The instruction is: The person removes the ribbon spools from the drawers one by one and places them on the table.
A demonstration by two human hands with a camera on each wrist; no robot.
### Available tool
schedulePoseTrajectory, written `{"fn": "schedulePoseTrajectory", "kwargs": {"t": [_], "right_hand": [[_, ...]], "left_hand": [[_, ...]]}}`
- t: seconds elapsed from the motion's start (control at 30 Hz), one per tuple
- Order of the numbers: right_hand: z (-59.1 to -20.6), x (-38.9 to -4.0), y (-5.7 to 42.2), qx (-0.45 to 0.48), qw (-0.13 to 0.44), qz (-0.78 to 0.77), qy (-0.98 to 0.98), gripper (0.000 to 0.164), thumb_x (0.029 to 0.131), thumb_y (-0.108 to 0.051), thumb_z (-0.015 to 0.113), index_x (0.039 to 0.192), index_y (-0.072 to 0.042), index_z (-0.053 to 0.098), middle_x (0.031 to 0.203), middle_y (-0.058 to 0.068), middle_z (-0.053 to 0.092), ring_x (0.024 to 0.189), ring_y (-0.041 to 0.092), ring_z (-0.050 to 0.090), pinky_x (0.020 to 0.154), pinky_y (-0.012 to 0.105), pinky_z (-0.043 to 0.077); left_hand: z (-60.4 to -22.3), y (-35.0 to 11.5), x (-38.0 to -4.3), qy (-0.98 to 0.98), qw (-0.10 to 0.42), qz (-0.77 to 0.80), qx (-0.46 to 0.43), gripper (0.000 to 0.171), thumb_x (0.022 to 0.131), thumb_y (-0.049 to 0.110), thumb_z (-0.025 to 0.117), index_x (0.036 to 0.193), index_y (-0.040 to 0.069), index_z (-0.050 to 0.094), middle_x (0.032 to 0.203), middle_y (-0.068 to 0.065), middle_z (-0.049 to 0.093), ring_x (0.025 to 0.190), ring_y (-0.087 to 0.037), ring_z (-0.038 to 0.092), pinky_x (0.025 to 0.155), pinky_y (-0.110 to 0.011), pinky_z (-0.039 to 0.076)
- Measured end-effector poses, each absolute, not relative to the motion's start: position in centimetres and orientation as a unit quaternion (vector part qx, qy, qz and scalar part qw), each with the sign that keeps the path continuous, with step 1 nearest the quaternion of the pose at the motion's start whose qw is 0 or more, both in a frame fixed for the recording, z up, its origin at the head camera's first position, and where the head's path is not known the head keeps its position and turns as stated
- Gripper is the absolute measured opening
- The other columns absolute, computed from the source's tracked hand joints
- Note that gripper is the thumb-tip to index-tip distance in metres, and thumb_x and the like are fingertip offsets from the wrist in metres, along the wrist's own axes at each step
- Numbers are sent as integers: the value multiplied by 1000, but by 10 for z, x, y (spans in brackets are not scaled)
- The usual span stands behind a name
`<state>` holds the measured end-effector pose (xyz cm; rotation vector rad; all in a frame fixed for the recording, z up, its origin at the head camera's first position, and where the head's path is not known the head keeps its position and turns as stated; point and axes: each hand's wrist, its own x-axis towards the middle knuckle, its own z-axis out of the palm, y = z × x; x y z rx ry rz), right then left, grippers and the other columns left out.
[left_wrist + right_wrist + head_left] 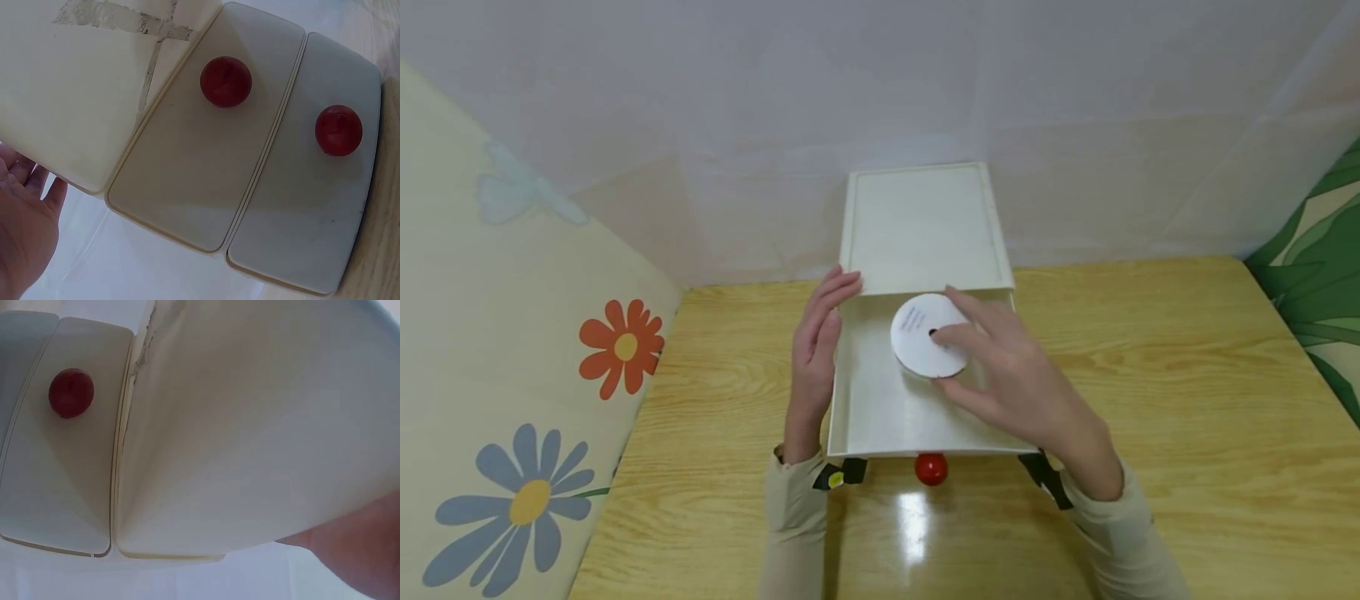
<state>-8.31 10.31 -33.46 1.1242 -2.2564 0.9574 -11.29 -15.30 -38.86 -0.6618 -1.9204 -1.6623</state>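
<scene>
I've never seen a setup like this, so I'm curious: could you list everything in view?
table: 1, yellow-brown, lower part of head view
drawer unit: 1, off-white, on the table
open drawer: 1, off-white, top of unit
closed drawers: 2, off-white, below it
knobs: 3, red, one per drawer
disc: 1, white, over the open drawer
backdrop: 1, pale grey, behind
flowers: 2, orange-red and blue-grey, left
butterfly: 1, pale blue, upper left
leaves: several, green, right
sleeves: 2, beige, on the arms
left hand: 1, bare, beside the drawer unit
right hand: 1, bare, holding the disc
</scene>
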Motion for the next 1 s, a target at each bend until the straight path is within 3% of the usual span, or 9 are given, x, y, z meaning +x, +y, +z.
{"fn": "schedulePoseTrajectory", "kwargs": {"t": [0.33,0.63,0.87,1.0], "right_hand": [[-331,-88,111,391,225,377,-809,45,70,-1,89,108,-5,65,139,28,49,126,46,48,94,58,54],[-330,-90,117,375,234,403,-801,51,71,6,87,116,-1,63,145,27,46,127,40,55,94,50,59],[-328,-93,123,367,268,395,-798,57,70,3,89,119,3,61,144,29,49,131,44,53,93,54,59],[-327,-94,128,356,275,385,-806,55,72,-2,90,119,4,62,143,29,51,131,41,53,102,41,55]], "left_hand": [[-388,-153,-112,-708,253,-614,-241,44,112,22,40,130,-12,61,142,-26,56,151,-33,33,127,-50,21],[-388,-153,-113,-705,254,-617,-242,44,112,22,40,129,-13,61,142,-26,56,150,-34,33,127,-50,21],[-390,-153,-114,-701,257,-618,-245,43,111,20,40,129,-13,60,142,-25,56,150,-34,34,126,-51,22],[-389,-152,-114,-698,259,-619,-251,41,111,17,39,129,-14,60,142,-25,56,150,-35,33,126,-51,22]]}}
